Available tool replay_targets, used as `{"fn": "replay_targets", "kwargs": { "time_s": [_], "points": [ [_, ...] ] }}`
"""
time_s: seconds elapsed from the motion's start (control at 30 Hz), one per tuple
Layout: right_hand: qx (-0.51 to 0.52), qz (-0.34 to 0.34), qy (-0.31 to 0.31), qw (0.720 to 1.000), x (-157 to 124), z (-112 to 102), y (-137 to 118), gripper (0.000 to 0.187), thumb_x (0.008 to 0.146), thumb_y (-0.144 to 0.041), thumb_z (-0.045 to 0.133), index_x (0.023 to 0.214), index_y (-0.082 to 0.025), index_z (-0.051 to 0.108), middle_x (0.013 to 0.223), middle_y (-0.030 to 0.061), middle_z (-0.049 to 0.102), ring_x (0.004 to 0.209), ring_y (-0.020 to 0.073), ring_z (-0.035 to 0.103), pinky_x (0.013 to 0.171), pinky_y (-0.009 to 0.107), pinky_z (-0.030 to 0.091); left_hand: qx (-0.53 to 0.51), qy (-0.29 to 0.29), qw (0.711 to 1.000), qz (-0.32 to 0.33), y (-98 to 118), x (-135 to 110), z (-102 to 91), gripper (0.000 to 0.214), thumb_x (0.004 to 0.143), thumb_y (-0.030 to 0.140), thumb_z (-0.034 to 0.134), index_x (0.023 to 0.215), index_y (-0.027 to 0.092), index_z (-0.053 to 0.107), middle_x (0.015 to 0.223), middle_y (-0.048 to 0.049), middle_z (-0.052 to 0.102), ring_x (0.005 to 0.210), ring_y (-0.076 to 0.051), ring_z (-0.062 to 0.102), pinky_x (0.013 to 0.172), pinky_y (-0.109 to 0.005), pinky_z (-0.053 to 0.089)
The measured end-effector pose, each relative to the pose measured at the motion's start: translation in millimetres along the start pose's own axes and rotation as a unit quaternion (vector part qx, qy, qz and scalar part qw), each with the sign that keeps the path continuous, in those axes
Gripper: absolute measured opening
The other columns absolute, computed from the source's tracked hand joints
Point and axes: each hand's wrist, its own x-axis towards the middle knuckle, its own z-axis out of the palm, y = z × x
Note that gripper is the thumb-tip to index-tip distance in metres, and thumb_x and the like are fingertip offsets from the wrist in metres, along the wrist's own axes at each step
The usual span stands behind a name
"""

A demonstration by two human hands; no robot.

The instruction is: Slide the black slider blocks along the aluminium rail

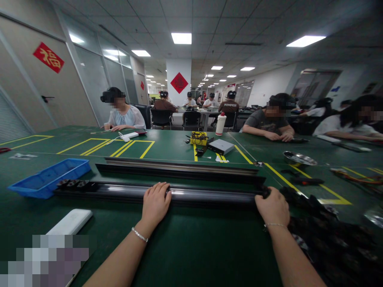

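A long, glossy black rail (209, 194) lies crosswise on the green table in front of me. My left hand (157, 201) is closed over its middle, fingers curled across the far edge. At the rail's right end my right hand (273, 205) pinches a small black part (264, 192), mostly hidden by the fingers. Several similar small black parts (73, 184) sit in a row at the rail's left end. Just beyond, a second black rail (179, 169) lies roughly parallel. A pile of dark parts (335, 235) spreads beside my right forearm.
A blue tray (50, 177) stands left of the rail, with a white box-like object (70, 221) nearer me. Farther back are a grey box (221, 146), a yellow box with cables (199, 138), a bottle (220, 124) and a metal bowl (299, 158). Other people sit around the table.
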Motion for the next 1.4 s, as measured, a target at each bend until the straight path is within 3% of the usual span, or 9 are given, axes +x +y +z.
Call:
{"fn": "replay_targets", "kwargs": {
  "time_s": [0.33,0.6,1.17,1.4],
  "points": [
    [-0.048,0.014,-0.043,0.998,6,-11,7,0.047,0.082,-0.028,0.036,0.123,-0.016,0.056,0.112,0.0184,0.060,0.096,0.0315,0.059,0.077,0.046,0.047,0.018,-0.001,1.000,-0.003,-1,0,0.6,0.032,0.090,0.032,0.040,0.113,0.025,0.061,0.120,-0.0049,0.064,0.116,-0.024,0.053,0.095,-0.043,0.040],
    [-0.072,0.013,-0.061,0.995,4,-21,1,0.047,0.085,-0.028,0.031,0.122,-0.019,0.058,0.118,0.0171,0.059,0.099,0.0332,0.057,0.077,0.048,0.046,0.017,-0.005,1.000,-0.003,-1,0,0.1,0.032,0.090,0.032,0.041,0.114,0.024,0.060,0.120,-0.0057,0.063,0.116,-0.025,0.053,0.095,-0.043,0.040],
    [-0.072,0.046,-0.072,0.994,6,-20,7,0.050,0.085,-0.028,0.029,0.127,-0.018,0.054,0.120,0.0192,0.054,0.104,0.0341,0.054,0.080,0.049,0.045,0.012,-0.007,1.000,-0.007,10,0,-1.2,0.030,0.088,0.026,0.042,0.111,0.023,0.061,0.117,-0.0042,0.065,0.114,-0.022,0.054,0.095,-0.041,0.038],
    [-0.052,0.044,-0.097,0.993,14,-14,15,0.050,0.083,-0.031,0.030,0.121,-0.025,0.062,0.124,0.0206,0.047,0.107,0.0403,0.049,0.078,0.054,0.043,0.009,0.003,1.000,-0.008,15,-1,-2.1,0.029,0.087,0.024,0.043,0.109,0.023,0.061,0.115,-0.0046,0.065,0.111,-0.023,0.055,0.100,-0.043,0.032]
  ]
}}
